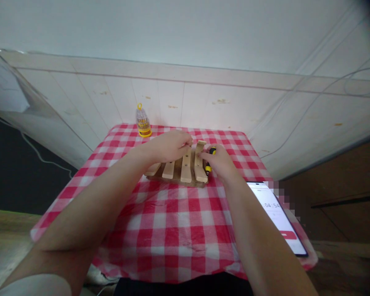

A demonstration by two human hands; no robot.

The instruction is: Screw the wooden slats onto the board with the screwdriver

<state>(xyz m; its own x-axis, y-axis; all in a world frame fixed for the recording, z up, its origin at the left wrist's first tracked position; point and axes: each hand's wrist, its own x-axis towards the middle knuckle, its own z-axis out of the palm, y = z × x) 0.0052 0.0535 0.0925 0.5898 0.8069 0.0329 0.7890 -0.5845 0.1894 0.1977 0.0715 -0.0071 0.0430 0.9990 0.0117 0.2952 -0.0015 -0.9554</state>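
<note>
A small wooden slatted piece (pixel 181 169) with several pale slats lies on the red and white checked tablecloth (pixel 172 230). My left hand (pixel 169 144) rests over its far side, fingers curled and pinched at the top of a slat. My right hand (pixel 219 160) is closed round a black and yellow screwdriver (pixel 210 158) beside the rightmost slat, which is tilted upward.
A clear and yellow case of screwdriver bits (pixel 143 121) stands at the table's far left edge. A phone (pixel 279 216) with a lit timer screen lies at the right edge. Pale floor boards and a white wall surround the small table.
</note>
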